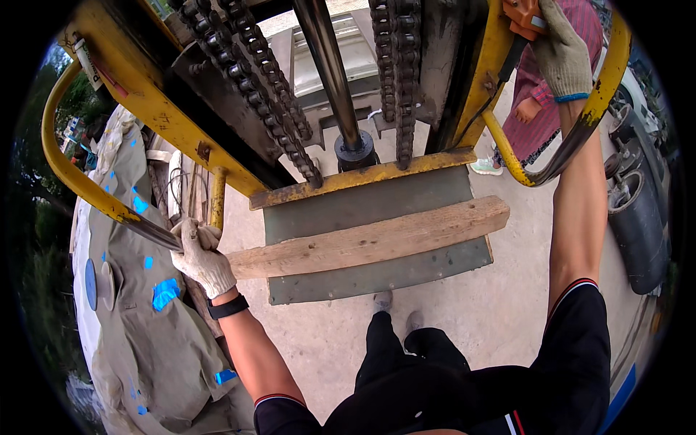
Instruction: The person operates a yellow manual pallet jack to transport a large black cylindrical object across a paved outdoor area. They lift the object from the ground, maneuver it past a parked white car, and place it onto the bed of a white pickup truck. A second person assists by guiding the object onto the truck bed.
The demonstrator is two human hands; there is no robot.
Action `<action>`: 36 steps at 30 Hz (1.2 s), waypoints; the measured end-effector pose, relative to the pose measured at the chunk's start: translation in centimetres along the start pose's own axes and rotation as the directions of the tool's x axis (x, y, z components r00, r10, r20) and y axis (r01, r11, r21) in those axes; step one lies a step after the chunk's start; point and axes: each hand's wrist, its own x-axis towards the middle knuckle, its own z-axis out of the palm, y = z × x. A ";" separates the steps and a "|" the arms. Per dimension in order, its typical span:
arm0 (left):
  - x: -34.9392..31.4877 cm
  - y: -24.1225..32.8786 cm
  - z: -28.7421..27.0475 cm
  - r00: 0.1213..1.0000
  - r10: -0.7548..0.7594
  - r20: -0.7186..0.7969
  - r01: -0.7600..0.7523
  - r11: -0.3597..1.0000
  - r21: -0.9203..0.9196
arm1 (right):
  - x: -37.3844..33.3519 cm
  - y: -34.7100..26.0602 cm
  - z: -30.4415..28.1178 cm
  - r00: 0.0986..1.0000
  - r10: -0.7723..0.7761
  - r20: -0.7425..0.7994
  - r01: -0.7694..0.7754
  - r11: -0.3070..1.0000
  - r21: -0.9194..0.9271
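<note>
Black shirt [428,399] lies nearest; before it stands the chain-mast stacker [362,177], grips taken, handling seemingly unfinished: left hand [201,259] curls fingers round handlebar [109,206]; right hand [565,65] is at orange control [525,19], fingers I cannot tell

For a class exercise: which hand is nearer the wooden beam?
Left. The left hand shows just left of the wooden beam; the right hand is farther, by the orange box.
</note>
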 end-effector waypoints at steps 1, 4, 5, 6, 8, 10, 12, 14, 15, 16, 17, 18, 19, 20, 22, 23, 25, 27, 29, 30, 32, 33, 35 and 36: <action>-0.1 0.2 -0.8 1.000 0.021 -0.018 -0.021 1.000 0.014 | 1.1 1.7 -3.1 0.994 0.032 0.106 -0.036 0.999 0.032; -0.2 0.2 -1.0 0.998 0.044 -0.055 -0.040 0.997 0.070 | 0.5 1.2 0.6 0.992 0.000 0.125 -0.003 1.000 0.021; -0.2 0.2 -1.1 0.998 0.033 -0.046 -0.031 0.998 0.047 | 0.2 1.2 0.8 1.000 0.006 -0.026 -0.008 0.998 -0.064; -0.1 0.1 -1.2 0.999 0.039 -0.036 -0.037 0.998 0.045 | 0.2 1.4 0.8 0.984 -0.001 -0.177 -0.026 0.989 -0.145; 0.0 -0.1 -1.3 0.999 0.050 -0.016 -0.049 0.998 0.043 | 0.6 1.9 -0.5 0.997 -0.012 -0.078 0.004 0.995 -0.097; 0.0 -0.5 -1.4 0.998 0.055 -0.043 -0.054 0.998 0.033 | 0.6 1.8 0.2 0.995 -0.002 -0.102 -0.007 0.996 -0.087; 0.1 -0.6 -1.3 0.996 0.064 -0.059 -0.062 0.998 0.031 | 0.4 2.1 0.0 0.998 -0.042 -0.056 0.037 0.995 -0.098; 0.2 -0.7 -1.3 0.996 0.066 -0.051 -0.065 0.998 0.023 | 0.8 1.8 -0.5 0.999 -0.040 -0.010 0.039 0.993 -0.113; 0.2 -0.6 -1.3 0.996 0.069 -0.048 -0.067 0.997 0.027 | 0.6 1.9 0.0 0.997 -0.069 -0.047 0.063 0.990 -0.125; 0.1 -0.5 -1.3 0.996 0.071 -0.045 -0.070 0.997 0.032 | 0.4 2.2 0.8 0.992 -0.098 -0.084 0.086 0.987 -0.137; 0.0 -0.4 -1.2 0.997 0.054 -0.055 -0.054 0.999 0.010 | 0.2 2.2 1.5 0.985 -0.128 -0.119 0.109 0.982 -0.155; 0.0 -0.3 -1.1 0.997 0.055 -0.053 -0.055 0.998 0.014 | 0.2 2.1 1.4 0.987 -0.100 -0.128 0.083 0.987 -0.135; 0.1 -0.2 -1.0 0.997 0.057 -0.052 -0.056 0.998 0.018 | 0.4 2.1 1.2 0.988 -0.073 -0.135 0.057 0.992 -0.114; 0.0 -0.2 -0.9 0.997 0.057 -0.055 -0.056 0.998 0.019 | 0.7 1.9 0.9 0.989 -0.045 -0.137 0.032 0.995 -0.096; 0.1 -0.3 -0.9 0.997 0.059 -0.047 -0.058 0.998 0.019 | 0.8 1.9 -0.1 0.996 -0.025 -0.089 0.017 0.995 -0.094; 0.1 -0.4 -0.9 0.997 0.060 -0.043 -0.059 0.998 0.023 | 0.7 2.0 -0.1 0.998 -0.012 -0.066 0.006 0.996 -0.092; -0.1 0.0 -0.8 0.997 0.055 -0.050 -0.053 0.998 0.035 | 0.5 2.3 0.5 0.996 -0.052 -0.068 0.045 0.993 -0.107; -0.1 0.0 -0.6 0.998 0.049 -0.044 -0.048 0.998 0.032 | 1.2 2.6 -2.0 0.999 0.014 -0.041 -0.010 0.996 0.084; 0.0 -0.2 -0.4 0.999 0.041 -0.026 -0.040 0.999 0.023 | 2.9 3.1 -7.6 0.995 0.101 -0.008 -0.095 0.958 0.271; 0.0 -0.2 -0.6 0.999 0.040 -0.028 -0.039 0.999 0.022 | 2.9 3.1 -7.7 0.994 0.109 -0.011 -0.102 0.957 0.271; 0.1 -0.2 -1.4 0.998 0.040 -0.041 -0.039 0.999 0.024 | 0.6 1.7 0.2 0.994 -0.035 -0.108 0.020 0.991 -0.135; 0.1 -0.3 -1.3 0.998 0.042 -0.049 -0.041 0.999 0.023 | 0.6 1.7 -0.1 0.995 -0.038 -0.089 0.026 0.990 -0.139; 0.1 -0.3 -1.1 0.997 0.046 -0.065 -0.045 0.999 0.022 | 0.7 1.7 -0.8 0.998 -0.044 -0.052 0.036 0.989 -0.145; 0.1 -0.3 -1.1 0.997 0.042 -0.062 -0.041 0.999 0.018 | 0.6 1.7 -0.5 0.993 -0.056 -0.101 0.044 0.992 -0.120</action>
